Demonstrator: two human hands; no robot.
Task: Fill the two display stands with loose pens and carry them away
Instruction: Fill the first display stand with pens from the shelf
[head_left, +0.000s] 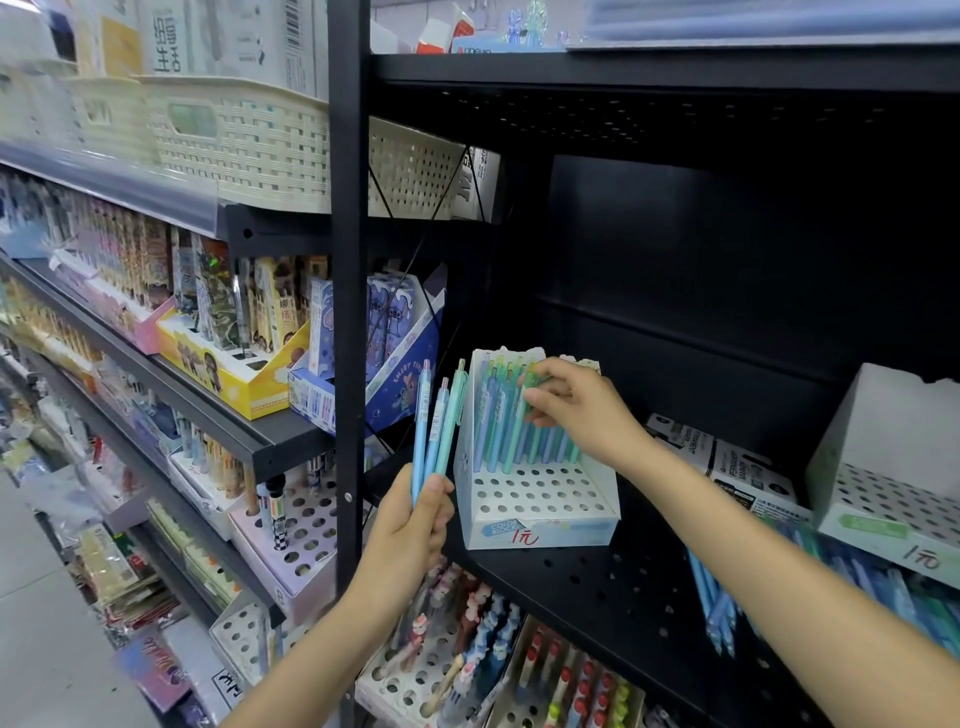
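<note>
Left hand (415, 525) grips three loose pens (435, 431) by lower barrels. Right hand (576, 405) fingers (540, 401) pinching a pen in the perforated stand (535, 499) on black shelf (623, 587). Second stand (883, 467) at right, w/ loose pens (727, 608) beside. Pens light, stiff, smooth; prob. best held mid-barrel.

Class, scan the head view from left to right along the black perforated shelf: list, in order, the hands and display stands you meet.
Left hand gripping three pastel pens → white perforated stand part-filled with pens → right hand at the stand's pens → second white perforated stand, empty.
</note>
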